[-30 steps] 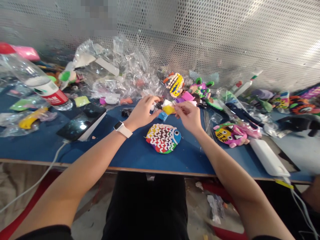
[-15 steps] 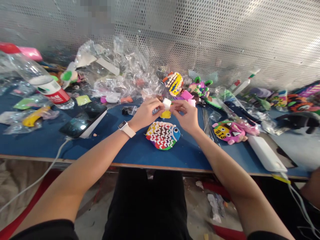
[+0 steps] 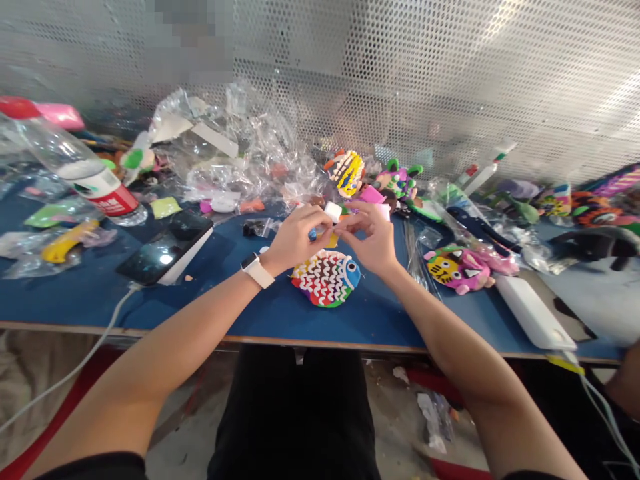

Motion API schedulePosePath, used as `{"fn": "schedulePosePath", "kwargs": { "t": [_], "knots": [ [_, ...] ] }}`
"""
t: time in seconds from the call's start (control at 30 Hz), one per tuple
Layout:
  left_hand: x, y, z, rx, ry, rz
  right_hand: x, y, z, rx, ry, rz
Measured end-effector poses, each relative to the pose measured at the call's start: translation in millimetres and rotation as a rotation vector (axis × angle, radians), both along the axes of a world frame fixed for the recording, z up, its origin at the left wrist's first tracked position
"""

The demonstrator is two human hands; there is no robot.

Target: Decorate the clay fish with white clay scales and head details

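My left hand [image 3: 300,235], with a watch on its wrist, is closed, its thumb and fingers pinched together. My right hand [image 3: 371,239] meets it fingertip to fingertip, thumb and fingers also pinched. Whatever is between the fingertips is too small to make out. A white block [image 3: 333,212] shows just beyond the left fingers; I cannot tell if they touch it. A bit of blue [image 3: 313,235] shows at the left fingers. Partly hidden below the hands is something yellow [image 3: 330,241]. Nearer me, a colourful clay fish [image 3: 327,279] with white wavy scales and a blue head lies on the blue table.
A phone [image 3: 165,248] on a cable and a bottle [image 3: 95,180] stand left. Crumpled clear bags [image 3: 240,147] pile up behind. A striped clay figure [image 3: 346,173] sits beyond my hands. To the right lie a pink-yellow clay figure [image 3: 460,269] and a white power bank [image 3: 534,313].
The white block was between both hands' fingertips; now it shows behind the left fingers. My fingertips have come together slightly lower, and the blue bit has come into sight.
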State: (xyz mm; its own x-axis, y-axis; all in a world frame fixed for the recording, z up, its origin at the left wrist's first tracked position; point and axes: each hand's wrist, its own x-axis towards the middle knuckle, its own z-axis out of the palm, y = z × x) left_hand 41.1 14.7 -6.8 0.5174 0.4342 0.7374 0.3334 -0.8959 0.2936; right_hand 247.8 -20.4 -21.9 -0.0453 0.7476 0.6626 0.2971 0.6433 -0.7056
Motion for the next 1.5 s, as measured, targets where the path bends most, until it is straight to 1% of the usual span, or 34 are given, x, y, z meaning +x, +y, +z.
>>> {"fn": "schedulePosePath", "kwargs": {
  "t": [0.17, 0.33, 0.5, 0.57, 0.67, 0.73, 0.8, 0.87, 0.93, 1.03, 1.13, 1.23, 1.33, 1.43, 1.5],
  "knots": [
    [-1.8, 0.3, 2.3, 0.013, -0.021, -0.024, 3.2, -0.9, 5.1, -0.026, -0.007, 0.013],
    [-8.3, 7.8, 3.2, -0.009, -0.06, -0.032, 9.4, -0.1, 8.7, -0.038, 0.011, -0.074],
    [-8.1, 11.2, 2.1, -0.036, -0.076, -0.018, 12.3, 0.5, 8.3, -0.052, -0.011, -0.082],
    [-6.8, 10.3, 2.0, -0.05, -0.094, -0.025, 12.2, 0.7, 8.2, -0.018, -0.056, -0.096],
    [-5.2, 9.1, 1.4, -0.093, -0.107, -0.031, 11.4, 0.9, 9.1, 0.069, -0.219, -0.08],
    [-4.6, 9.9, 0.3, -0.106, -0.095, -0.021, 10.7, 1.1, 10.0, 0.098, -0.318, -0.08],
    [-5.0, 13.2, -1.7, -0.083, -0.056, 0.005, 10.9, 1.6, 10.4, 0.106, -0.359, -0.124],
    [-6.8, 19.2, -4.7, -0.045, 0.013, 0.058, 12.8, 3.3, 10.2, 0.115, -0.366, -0.187],
    [-10.3, 27.2, -9.1, -0.032, 0.093, 0.156, 17.1, 6.8, 9.1, 0.121, -0.355, -0.242],
    [-16.4, 38.8, -18.0, -0.067, 0.207, 0.347, 26.4, 15.5, 5.3, 0.099, -0.318, -0.307],
    [-19.5, 45.1, -27.8, -0.091, 0.297, 0.449, 34.9, 25.4, -2.0, 0.034, -0.306, -0.33],
    [-18.5, 45.5, -34.9, -0.06, 0.355, 0.475, 39.2, 32.3, -10.3, -0.012, -0.318, -0.336],
    [-16.2, 44.4, -38.8, -0.029, 0.412, 0.476, 40.4, 35.3, -16.0, -0.014, -0.306, -0.375],
    [-14.1, 44.9, -39.5, -0.028, 0.428, 0.481, 40.8, 36.3, -18.7, -0.018, -0.297, -0.395],
    [-12.5, 45.5, -38.1, -0.06, 0.418, 0.487, 41.0, 37.0, -20.2, -0.027, -0.3, -0.391]
  ]
}}
